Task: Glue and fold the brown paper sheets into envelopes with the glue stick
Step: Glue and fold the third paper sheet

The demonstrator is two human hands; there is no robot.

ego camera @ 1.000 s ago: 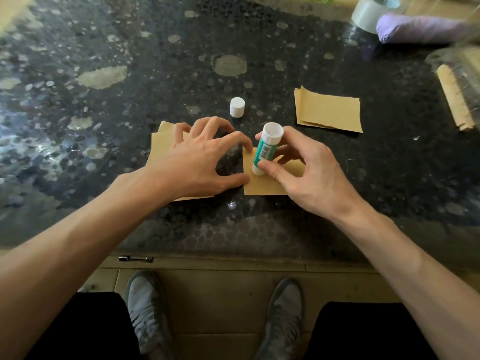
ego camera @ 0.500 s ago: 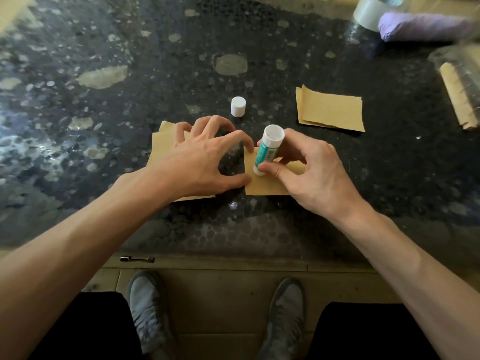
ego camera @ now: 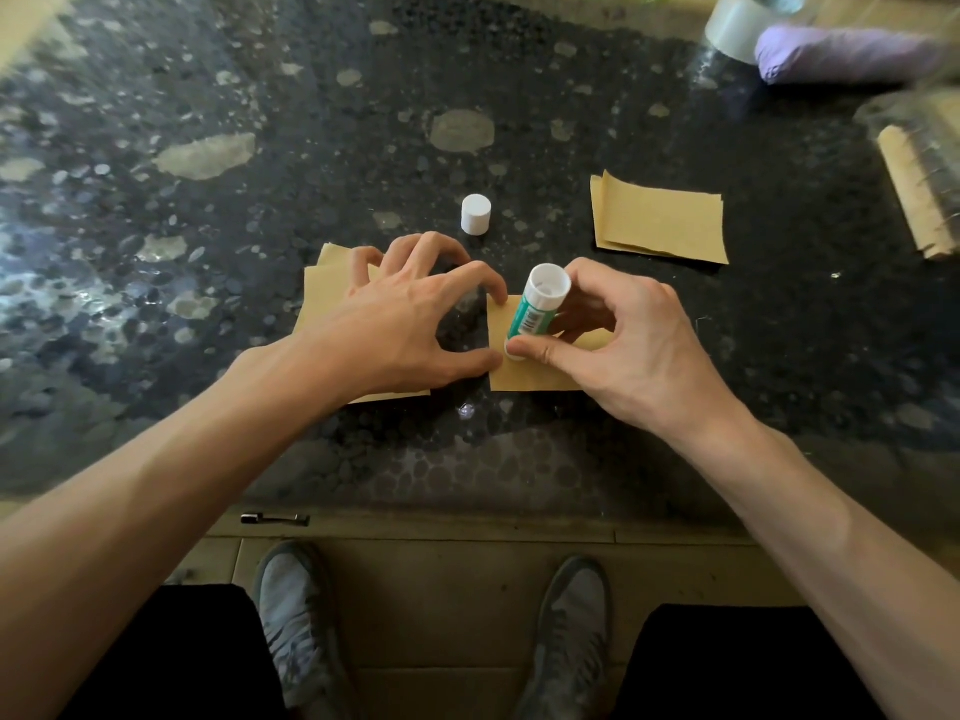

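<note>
A folded brown paper piece (ego camera: 524, 371) lies on the dark speckled table in front of me. My right hand (ego camera: 628, 350) grips a green and white glue stick (ego camera: 537, 304) with its lower end down on the paper. My left hand (ego camera: 410, 324) has its fingers spread, with the index fingertip and thumb pressing the paper's left edge. Under my left hand lies a stack of brown sheets (ego camera: 322, 298). The glue stick's white cap (ego camera: 476, 214) stands behind my hands. Another stack of brown paper (ego camera: 660, 218) lies to the back right.
A clear tape roll (ego camera: 737, 23) and a purple bundle (ego camera: 841, 54) sit at the far right back. A rolled brown paper (ego camera: 911, 194) lies at the right edge beside a clear container. A small metal clip (ego camera: 275, 519) lies at the table's front edge.
The glue stick has tilted a little more upright and shifted slightly along the paper. My left hand has kept its place on the paper's edge.
</note>
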